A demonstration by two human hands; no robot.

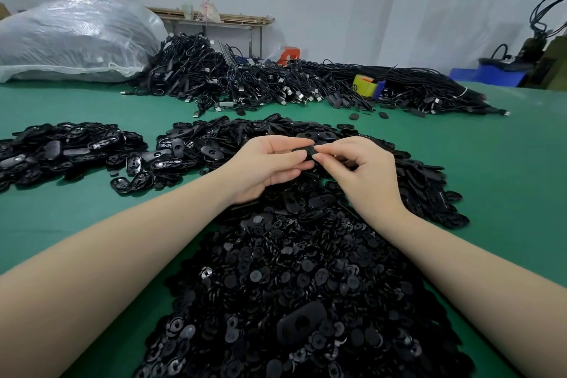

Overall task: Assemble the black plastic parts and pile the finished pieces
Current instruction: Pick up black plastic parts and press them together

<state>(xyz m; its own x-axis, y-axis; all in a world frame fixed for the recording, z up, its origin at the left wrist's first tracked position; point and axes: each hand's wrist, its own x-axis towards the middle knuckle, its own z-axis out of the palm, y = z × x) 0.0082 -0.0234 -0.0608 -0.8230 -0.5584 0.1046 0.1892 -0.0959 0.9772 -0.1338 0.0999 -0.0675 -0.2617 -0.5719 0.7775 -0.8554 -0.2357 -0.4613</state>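
Two hands are holding one black plastic part over the parts heap.

At frame centre, the left hand [270,163] is cradling the black oval piece [305,153] in curled fingers, while the right hand [362,169] is pinching its right end between thumb and forefinger, above the pile of small round discs [291,285] on the green table [76,209].

Your open lanes: bare green table [76,209] left and right; black part heaps [291,285] and, seemingly, cables [276,83] block ahead.
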